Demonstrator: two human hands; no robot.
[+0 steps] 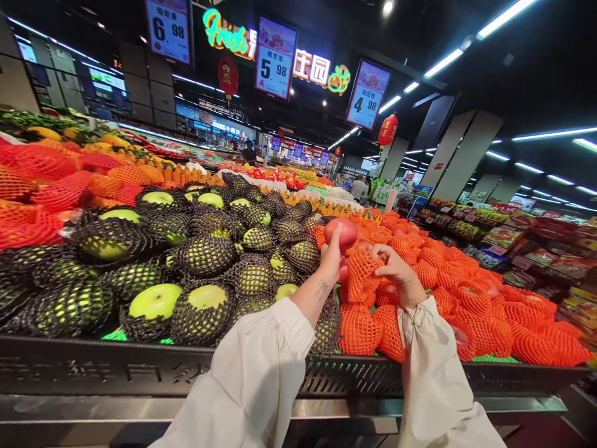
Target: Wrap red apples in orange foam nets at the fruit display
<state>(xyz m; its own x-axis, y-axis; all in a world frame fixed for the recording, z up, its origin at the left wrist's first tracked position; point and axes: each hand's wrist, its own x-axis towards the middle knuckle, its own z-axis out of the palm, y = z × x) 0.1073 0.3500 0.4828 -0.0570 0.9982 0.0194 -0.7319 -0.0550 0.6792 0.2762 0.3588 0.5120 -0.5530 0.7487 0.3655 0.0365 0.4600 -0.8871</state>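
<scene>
A bare red apple [344,233] sits in my left hand [331,255], its fingers wrapped round it and the thumb along its side. Just to the right, my right hand [394,264] pinches an orange foam net sleeve [361,274] that hangs beside the apple. Whether the sleeve has fruit inside I cannot tell. Both hands are above a heap of apples in orange foam nets [359,330]. Left of my forearm lie green apples in black foam nets [200,305].
A black display rim [140,364] with a metal edge runs along the front. Fruit in red nets [41,180] is piled at the far left. Snack shelves [517,236] stand to the right. Price signs [276,59] and a red lantern [388,130] hang overhead.
</scene>
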